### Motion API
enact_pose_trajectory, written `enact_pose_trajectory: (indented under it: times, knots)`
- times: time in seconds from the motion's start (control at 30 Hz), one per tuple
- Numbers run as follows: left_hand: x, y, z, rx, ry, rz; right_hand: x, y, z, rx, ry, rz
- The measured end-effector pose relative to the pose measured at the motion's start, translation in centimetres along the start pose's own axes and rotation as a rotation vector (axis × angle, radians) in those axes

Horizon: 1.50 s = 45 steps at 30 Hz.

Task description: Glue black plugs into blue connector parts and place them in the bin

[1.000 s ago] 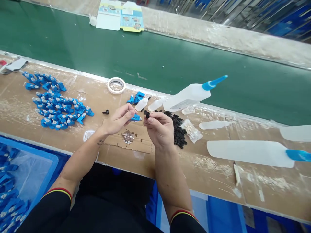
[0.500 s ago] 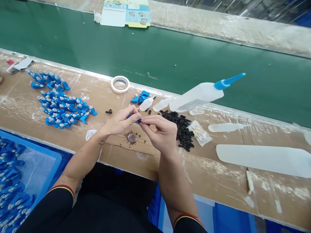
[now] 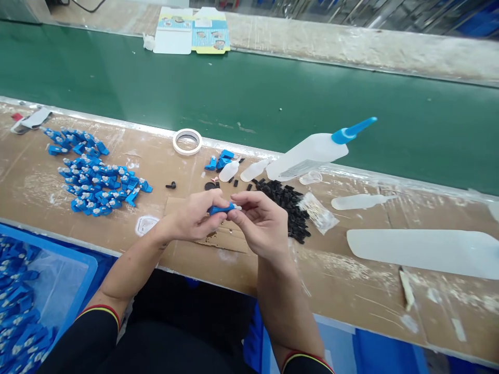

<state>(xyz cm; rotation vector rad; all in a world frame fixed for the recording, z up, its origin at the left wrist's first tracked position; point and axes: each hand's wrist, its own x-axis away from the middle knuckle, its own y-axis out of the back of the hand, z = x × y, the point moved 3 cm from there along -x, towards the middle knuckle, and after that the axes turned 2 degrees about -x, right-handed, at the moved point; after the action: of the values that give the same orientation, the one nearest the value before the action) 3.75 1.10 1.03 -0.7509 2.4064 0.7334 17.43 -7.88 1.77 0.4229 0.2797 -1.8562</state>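
Observation:
A small blue piece [image 3: 222, 209] with a whitish tip is held between my two hands, over a strip of cardboard [image 3: 234, 243]. My left hand [image 3: 198, 214] pinches its body between thumb and fingers. The fingertips of my right hand [image 3: 262, 221] close on its whitish end. Just right of my right hand lies a heap of black parts [image 3: 294, 208]. A few blue pieces [image 3: 223, 160] and small white bottles [image 3: 229, 170] sit behind my hands. The dark liquid spot on the cardboard is mostly hidden by my left hand.
Many blue pieces [image 3: 95, 179] lie at the left, with a blue bin [image 3: 91, 265] below. A tape roll [image 3: 187, 142], a large bottle with blue nozzle [image 3: 312, 156], a bag of swabs [image 3: 318, 214] and a long white bottle [image 3: 421, 252] are on the table. Behind runs a green belt [image 3: 253, 93].
Both hands have turned and lowered slightly, bringing more of the blue piece into sight. My left hand now covers the small clear dish. The camera view has shifted a little.

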Motion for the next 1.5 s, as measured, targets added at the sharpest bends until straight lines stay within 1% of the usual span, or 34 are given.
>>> enact_pose_trajectory:
  times: [0.07,0.13,0.17,0.23,0.3,0.37,0.4,0.47,0.53,0.6,0.67,0.7,0.77,0.83,0.87,0.93,0.97,1.03,1.1,1.2,1.33,1.43,1.5]
  knots:
    - [-0.1,-0.2,-0.2,-0.041,-0.096,0.001,0.2,0.2,-0.2,0.002,-0.011,-0.023]
    - [-0.2,-0.2,0.0,-0.067,-0.11,0.005,0.2,0.2,-0.8,-0.036,-0.032,-0.031]
    - [-0.2,-0.1,0.3,-0.082,-0.09,0.003,0.0,0.1,-1.3,-0.068,-0.046,-0.029]
    - [-0.3,0.2,0.9,-0.135,-0.009,-0.004,-0.5,-0.1,-2.2,-0.147,-0.063,-0.025]
    - [-0.5,0.7,1.1,-0.199,0.06,-0.008,-1.0,-0.3,-2.3,-0.21,-0.062,-0.03]
    - [-0.5,0.9,0.4,-0.266,0.039,-0.025,-0.7,-0.4,-1.4,-0.242,-0.058,-0.046]
    - [-0.3,0.8,-0.3,-0.292,-0.005,-0.043,-0.1,-0.3,-0.7,-0.259,-0.064,-0.052]
    - [0.4,0.0,-2.2,-0.307,-0.125,-0.062,2.1,0.1,1.1,-0.315,-0.085,-0.059]
    - [1.6,-1.6,-4.0,-0.266,-0.231,-0.007,5.4,0.6,2.6,-0.378,-0.124,-0.037]
    - [3.0,-3.8,-5.4,-0.24,-0.311,0.099,9.4,1.3,3.4,-0.422,-0.201,-0.019]
    - [4.6,-6.8,-6.3,-0.249,-0.378,0.227,14.1,2.3,3.3,-0.447,-0.323,-0.047]
    - [5.5,-8.6,-6.6,-0.252,-0.407,0.295,16.7,2.8,2.9,-0.462,-0.399,-0.088]
    - [7.7,-12.6,-7.1,-0.228,-0.455,0.439,22.5,3.5,2.1,-0.512,-0.569,-0.222]
    - [10.1,-16.6,-7.3,-0.177,-0.483,0.561,28.1,3.5,1.3,-0.605,-0.726,-0.406]
    - [11.3,-18.5,-7.4,-0.149,-0.495,0.603,30.7,3.4,1.0,-0.648,-0.783,-0.502]
    - [13.0,-21.5,-7.7,-0.104,-0.506,0.657,34.8,3.0,0.9,-0.701,-0.844,-0.677]
    - [13.5,-22.7,-7.8,-0.093,-0.503,0.676,36.4,2.9,1.0,-0.711,-0.851,-0.75]
    - [14.0,-24.3,-8.1,-0.091,-0.485,0.72,38.4,2.7,1.3,-0.719,-0.838,-0.865]
    - [14.0,-25.2,-8.3,-0.093,-0.481,0.789,39.4,2.7,1.5,-0.728,-0.817,-0.919]
    - [13.4,-25.8,-8.3,-0.081,-0.515,0.878,39.6,2.9,1.3,-0.747,-0.818,-0.917]
    - [13.1,-26.9,-7.8,-0.128,-0.523,0.936,39.5,3.4,0.5,-0.669,-0.827,-0.921]
    - [13.3,-28.1,-7.6,-0.193,-0.45,0.984,40.4,4.7,0.1,-0.531,-0.817,-0.947]
    - [13.3,-28.6,-7.4,-0.224,-0.365,1.001,41.7,6.5,-0.1,-0.367,-0.816,-0.986]
